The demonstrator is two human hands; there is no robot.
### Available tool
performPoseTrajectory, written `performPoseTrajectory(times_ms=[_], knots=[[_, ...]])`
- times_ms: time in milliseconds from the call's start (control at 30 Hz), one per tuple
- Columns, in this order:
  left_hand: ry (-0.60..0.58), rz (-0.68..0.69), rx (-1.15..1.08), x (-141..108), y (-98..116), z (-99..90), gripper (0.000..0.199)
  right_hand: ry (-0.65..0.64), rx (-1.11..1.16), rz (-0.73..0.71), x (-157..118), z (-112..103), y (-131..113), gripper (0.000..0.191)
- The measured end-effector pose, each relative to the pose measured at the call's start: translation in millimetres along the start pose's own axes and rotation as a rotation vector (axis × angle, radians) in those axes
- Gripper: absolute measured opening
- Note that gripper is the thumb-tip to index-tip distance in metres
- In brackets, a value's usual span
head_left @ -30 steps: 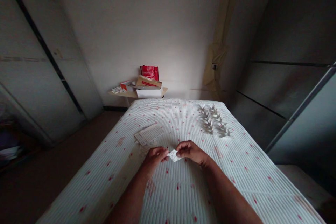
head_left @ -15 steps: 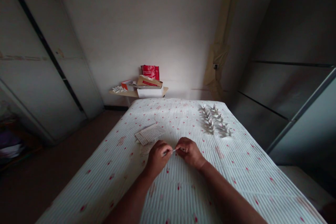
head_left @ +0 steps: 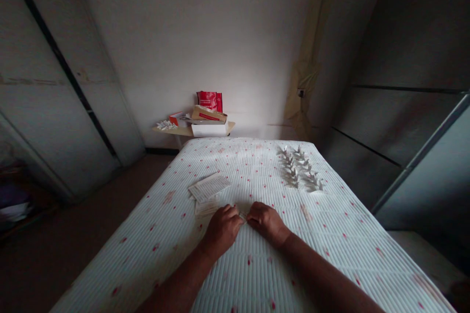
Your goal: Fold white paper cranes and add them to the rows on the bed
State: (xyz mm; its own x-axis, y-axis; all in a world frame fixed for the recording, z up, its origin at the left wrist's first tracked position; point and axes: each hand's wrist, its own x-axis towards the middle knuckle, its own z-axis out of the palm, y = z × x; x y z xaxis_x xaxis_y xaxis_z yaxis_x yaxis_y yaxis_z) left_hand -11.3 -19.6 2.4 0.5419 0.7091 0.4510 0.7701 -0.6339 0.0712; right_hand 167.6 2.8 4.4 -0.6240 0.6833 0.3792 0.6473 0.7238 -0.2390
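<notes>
A small piece of folded paper [head_left: 243, 216] shows between my two hands, low over the bed. My left hand [head_left: 223, 227] is closed on its left side, and my right hand [head_left: 266, 221] pinches its right side. The fingers cover most of it, so its shape cannot be made out. Printed paper sheets [head_left: 209, 187] lie loosely stacked beyond my left hand. To the right, several folded paper figures [head_left: 293, 168] with pointed tips stand in two rows.
The bed [head_left: 257, 274] has a ribbed white cover with red specks. Behind its far edge, a small shelf [head_left: 181, 130] bears a white box [head_left: 209, 129], a red bag [head_left: 207, 100] and white paper pieces [head_left: 166, 125]. Cabinets stand on both sides.
Both hands have moved slightly down and nearer, and have turned with their backs more upward. The paper between them now shows as a wider bit instead of a thin strip.
</notes>
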Motion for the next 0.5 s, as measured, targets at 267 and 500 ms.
performPoseTrajectory(times_ms=[267,500], knots=[[-0.033,-0.107,-0.053,1.1,5.7,-4.7,0.016,-0.013,0.124,0.018,-1.7,-7.2,-3.8,0.012],[-0.002,-0.139,-0.036,1.5,8.7,-4.4,0.019,-0.033,0.049,0.025,-1.4,-7.5,-6.1,0.012]])
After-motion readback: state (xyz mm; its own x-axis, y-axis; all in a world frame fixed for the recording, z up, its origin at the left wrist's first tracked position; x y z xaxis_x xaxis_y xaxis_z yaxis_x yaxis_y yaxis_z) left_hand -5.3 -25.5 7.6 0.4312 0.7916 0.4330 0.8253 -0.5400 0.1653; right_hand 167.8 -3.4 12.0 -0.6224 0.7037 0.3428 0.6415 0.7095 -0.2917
